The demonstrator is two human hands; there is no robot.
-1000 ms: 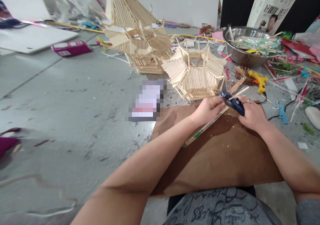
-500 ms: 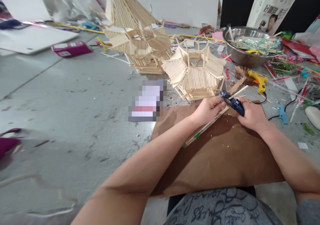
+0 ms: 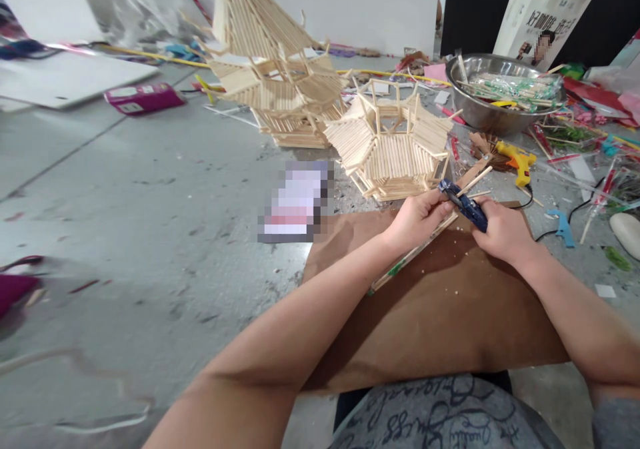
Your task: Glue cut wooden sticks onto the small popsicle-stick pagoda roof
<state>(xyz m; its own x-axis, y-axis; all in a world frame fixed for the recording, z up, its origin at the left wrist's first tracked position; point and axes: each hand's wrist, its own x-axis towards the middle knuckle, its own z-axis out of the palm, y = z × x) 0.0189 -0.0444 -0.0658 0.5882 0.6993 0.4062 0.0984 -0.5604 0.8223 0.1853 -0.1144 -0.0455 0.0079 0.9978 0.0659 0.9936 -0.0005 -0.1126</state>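
My right hand [image 3: 504, 232] is closed around dark blue cutting pliers [image 3: 475, 213]. In my left hand [image 3: 419, 219], fingers pinched, is a thin wooden stick [image 3: 475, 180]; its far end pokes out past the jaws of the pliers, which lie across it. Whether the jaws are fully closed I cannot tell. Below my left hand, a narrow bundle of sticks in a clear wrapper with green marks [image 3: 400, 266] slants over a brown board [image 3: 450, 329]. Just beyond my hands stands a small hexagonal stick-built pavilion tier [image 3: 400, 159].
A taller stick-built tower with a pointed roof [image 3: 280, 92] stands behind, left. A blurred-out phone [image 3: 295, 202] lies left of the board. To the right are a yellow glue gun [image 3: 520, 162], a blue clip-like piece [image 3: 564, 228], a steel bowl of wrapped sticks [image 3: 487, 119] and scraps.
The stick's far end has shifted slightly left and the pliers have tilted a little. Both hands stay in nearly the same place.
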